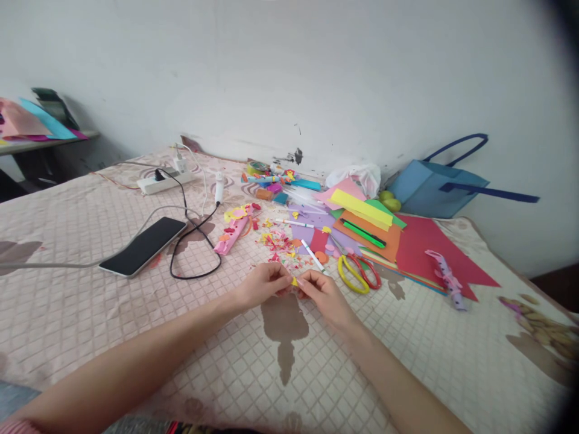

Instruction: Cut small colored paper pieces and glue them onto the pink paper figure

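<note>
While a quilted cloth (136,313) spreads beneath everything, a blue bag (436,187) stands near the wall, beyond red paper (434,247). A phone (143,246) lies toward the left, scissors (357,273) toward the right, scraps (278,242) between them. Smallest, a yellow piece (294,281) sits between the hands, the left hand's (266,283) and right hand's (322,293) fingertips pinched together on it.

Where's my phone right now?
In the head view, the phone lies on the left side of the tablecloth, just left of the looped black cable, nearer than the white power strip.
</note>
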Demonstrator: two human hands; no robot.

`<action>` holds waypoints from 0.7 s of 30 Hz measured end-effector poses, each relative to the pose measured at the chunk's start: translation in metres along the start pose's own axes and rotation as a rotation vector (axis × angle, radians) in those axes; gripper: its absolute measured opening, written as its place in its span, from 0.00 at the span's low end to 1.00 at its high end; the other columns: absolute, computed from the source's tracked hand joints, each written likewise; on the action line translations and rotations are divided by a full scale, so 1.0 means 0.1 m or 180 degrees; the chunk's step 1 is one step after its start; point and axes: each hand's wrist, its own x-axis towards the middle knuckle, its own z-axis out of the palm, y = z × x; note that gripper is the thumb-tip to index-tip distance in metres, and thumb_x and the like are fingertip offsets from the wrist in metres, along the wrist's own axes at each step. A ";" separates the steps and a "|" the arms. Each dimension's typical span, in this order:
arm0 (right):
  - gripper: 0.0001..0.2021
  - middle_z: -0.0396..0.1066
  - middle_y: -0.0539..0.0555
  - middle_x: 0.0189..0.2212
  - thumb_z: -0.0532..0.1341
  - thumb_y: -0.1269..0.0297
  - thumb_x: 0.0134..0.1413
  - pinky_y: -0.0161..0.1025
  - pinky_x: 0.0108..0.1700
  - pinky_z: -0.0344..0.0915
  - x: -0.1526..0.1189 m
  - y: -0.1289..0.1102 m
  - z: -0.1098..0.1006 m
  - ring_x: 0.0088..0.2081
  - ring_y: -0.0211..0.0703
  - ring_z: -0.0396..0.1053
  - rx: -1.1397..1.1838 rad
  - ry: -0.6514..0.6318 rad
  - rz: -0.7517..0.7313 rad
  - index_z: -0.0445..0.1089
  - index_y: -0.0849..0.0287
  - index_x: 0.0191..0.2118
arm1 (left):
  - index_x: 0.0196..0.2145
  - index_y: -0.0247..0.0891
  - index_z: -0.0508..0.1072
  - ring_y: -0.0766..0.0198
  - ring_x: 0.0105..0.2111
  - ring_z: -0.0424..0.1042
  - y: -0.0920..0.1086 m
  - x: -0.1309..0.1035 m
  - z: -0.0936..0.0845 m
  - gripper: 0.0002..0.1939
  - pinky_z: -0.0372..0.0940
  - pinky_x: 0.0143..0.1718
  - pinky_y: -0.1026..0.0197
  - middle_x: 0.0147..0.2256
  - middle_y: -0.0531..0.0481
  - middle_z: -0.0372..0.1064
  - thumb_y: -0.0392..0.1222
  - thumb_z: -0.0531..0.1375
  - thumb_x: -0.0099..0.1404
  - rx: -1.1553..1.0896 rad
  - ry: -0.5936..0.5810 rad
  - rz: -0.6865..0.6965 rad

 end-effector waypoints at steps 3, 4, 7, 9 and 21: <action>0.12 0.63 0.47 0.21 0.59 0.57 0.52 0.35 0.29 0.57 0.00 -0.01 0.00 0.25 0.36 0.60 -0.0133 -0.0043 -0.0031 0.66 0.58 0.25 | 0.27 0.34 0.66 0.69 0.23 0.66 0.03 -0.01 0.01 0.17 0.61 0.26 0.65 0.22 0.53 0.67 0.53 0.60 0.54 0.0063 -0.0101 -0.0091; 0.12 0.63 0.47 0.20 0.59 0.56 0.52 0.35 0.29 0.57 0.00 -0.01 0.00 0.24 0.36 0.60 -0.0144 -0.0081 -0.0017 0.65 0.58 0.25 | 0.27 0.34 0.66 0.69 0.23 0.66 0.04 -0.01 0.01 0.18 0.60 0.26 0.65 0.22 0.53 0.67 0.54 0.60 0.54 0.0093 -0.0133 -0.0104; 0.13 0.62 0.47 0.21 0.59 0.54 0.52 0.35 0.29 0.57 -0.01 -0.01 0.02 0.25 0.36 0.60 -0.0069 -0.0218 0.0065 0.65 0.58 0.24 | 0.27 0.34 0.66 0.69 0.23 0.65 0.05 -0.02 0.02 0.18 0.58 0.25 0.66 0.22 0.53 0.66 0.54 0.59 0.55 0.0195 -0.0173 -0.0106; 0.14 0.63 0.47 0.21 0.59 0.53 0.52 0.35 0.30 0.58 -0.01 -0.01 0.03 0.25 0.37 0.61 -0.0025 -0.0270 0.0118 0.65 0.58 0.25 | 0.26 0.34 0.66 0.70 0.22 0.63 0.03 -0.02 0.02 0.17 0.56 0.24 0.67 0.21 0.53 0.65 0.53 0.58 0.56 0.0245 -0.0120 -0.0004; 0.13 0.63 0.47 0.22 0.59 0.53 0.52 0.34 0.29 0.59 0.02 0.01 0.02 0.25 0.36 0.61 0.0001 -0.0246 -0.0073 0.65 0.58 0.27 | 0.27 0.34 0.65 0.70 0.22 0.62 0.01 -0.02 0.03 0.18 0.56 0.25 0.67 0.22 0.54 0.64 0.54 0.58 0.56 0.0126 -0.0056 -0.0046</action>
